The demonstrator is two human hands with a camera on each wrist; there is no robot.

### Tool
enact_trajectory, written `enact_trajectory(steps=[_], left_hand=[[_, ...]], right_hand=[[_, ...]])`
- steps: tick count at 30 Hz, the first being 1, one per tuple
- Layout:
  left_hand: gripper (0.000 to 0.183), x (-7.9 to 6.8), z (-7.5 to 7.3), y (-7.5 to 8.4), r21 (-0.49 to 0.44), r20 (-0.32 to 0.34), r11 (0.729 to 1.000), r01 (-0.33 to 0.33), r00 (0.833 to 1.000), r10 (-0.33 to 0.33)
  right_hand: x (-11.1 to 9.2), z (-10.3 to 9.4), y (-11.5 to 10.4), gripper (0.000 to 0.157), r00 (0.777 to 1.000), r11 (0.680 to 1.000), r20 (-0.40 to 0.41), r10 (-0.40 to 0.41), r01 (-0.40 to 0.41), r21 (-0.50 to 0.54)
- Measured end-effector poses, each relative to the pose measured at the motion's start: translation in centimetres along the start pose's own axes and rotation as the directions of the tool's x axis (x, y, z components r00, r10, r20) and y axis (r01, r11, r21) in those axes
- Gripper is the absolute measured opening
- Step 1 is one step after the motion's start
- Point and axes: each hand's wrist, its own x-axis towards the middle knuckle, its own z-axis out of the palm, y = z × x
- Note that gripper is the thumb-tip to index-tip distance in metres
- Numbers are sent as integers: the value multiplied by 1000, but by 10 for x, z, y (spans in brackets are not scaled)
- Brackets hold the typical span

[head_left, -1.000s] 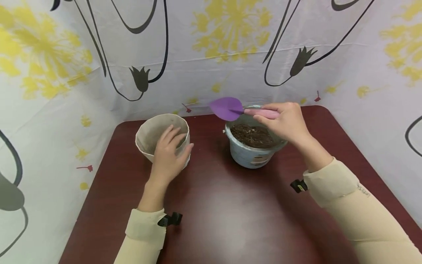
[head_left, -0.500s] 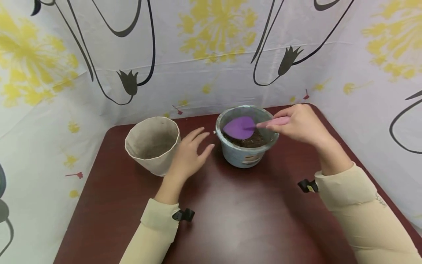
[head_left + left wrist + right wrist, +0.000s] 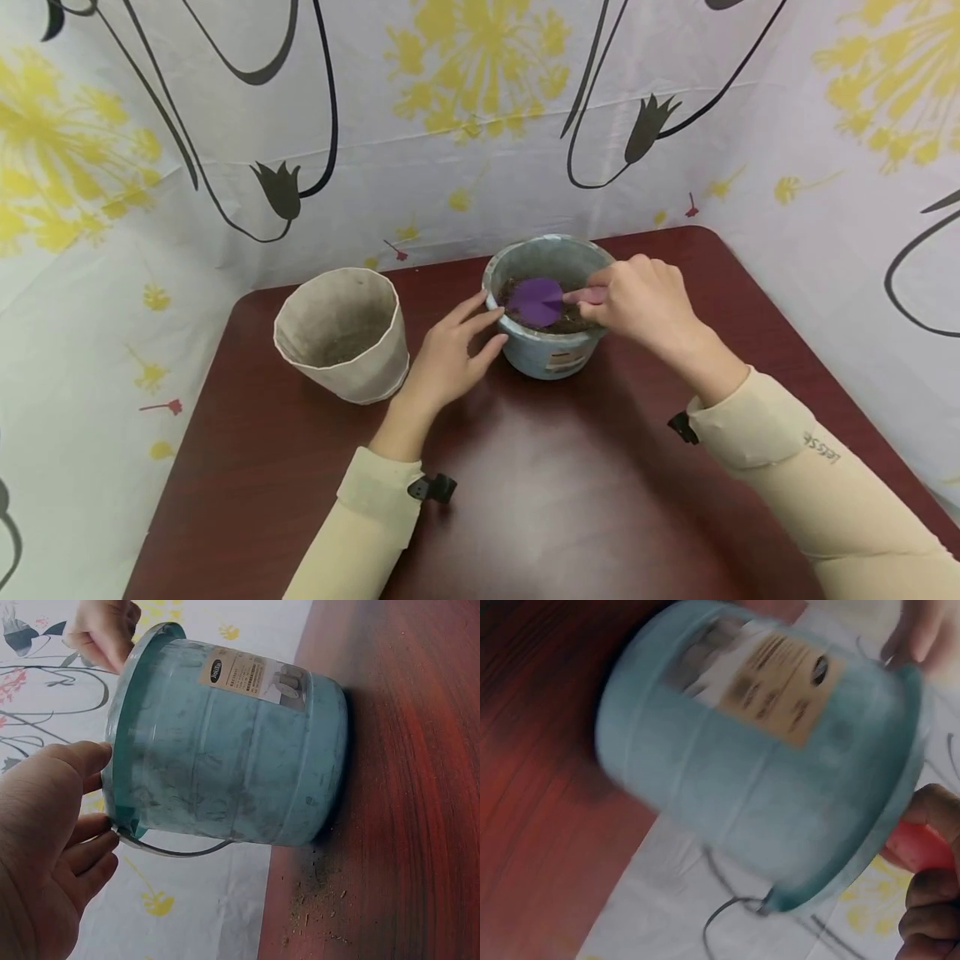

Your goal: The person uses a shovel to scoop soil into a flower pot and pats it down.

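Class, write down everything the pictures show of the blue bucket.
The bucket looks like smudged, ribbed blue-green plastic, with a wide rim, a thin lowered handle and a printed label. It stands upright on the dark red table, right of the pale pot, partly filled with dark soil. A purple trowel dips inside; the left hand touches the rim.

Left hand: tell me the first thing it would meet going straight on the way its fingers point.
The left hand would most likely meet the blue bucket first, at its rim; the fingertips look right at that edge, though depth leaves actual contact unclear.
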Motion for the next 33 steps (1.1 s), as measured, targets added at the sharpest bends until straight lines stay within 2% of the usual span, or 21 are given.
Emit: enact_trajectory(steps=[3, 5, 8, 9, 11, 13, 15, 18, 21, 26, 33], left_hand=[[41, 0, -1, 0, -1, -2, 1000, 0, 1000, 0], [41, 0, 0, 0, -5, 3, 1000, 2, 1000, -2], [40, 1, 1, 1, -9, 0, 1000, -6, 1000, 6], [40, 2, 1, 0, -10, -4, 1000, -9, 1000, 9], [41, 2, 2, 0, -11, -13, 1000, -16, 1000, 15], [43, 3, 2, 0, -10, -24, 1000, -15, 1000, 15], [46, 3, 3, 0, -8, -36, 1000, -9, 999, 9], [52, 3, 4, 0, 0, -53, 1000, 5, 999, -5], [56, 2, 3, 0, 3, -71, 1000, 12, 997, -12], [56, 1, 5, 1, -10, -81, 1000, 6, 997, -6], [56, 1, 6, 1, -27, -81, 999, 19, 997, -21]], right_hand=[[0, -1, 12, 16, 1000, 999, 5, 24, -24, -20], [-1, -6, 21, 19, 1000, 999, -4, 11, -11, -32], [-1, -15, 28, 6, 989, 995, -122, -80, 71, -73], [-1, -18, 30, 8, 977, 990, -176, -120, 103, -98], [1, -21, 33, 23, 939, 975, -280, -200, 162, -155], [3, -19, 35, 29, 902, 953, -325, -284, 228, -201], [6, -14, 37, 32, 881, 926, -305, -361, 302, -226], [11, -5, 42, 21, 865, 894, -241, -439, 393, -216], [16, 0, 46, 5, 863, 878, -169, -476, 456, -147], [20, 1, 46, 8, 878, 878, -12, -479, 478, -16], [29, 4, 45, 5, 930, 928, 56, -363, 356, 112]])
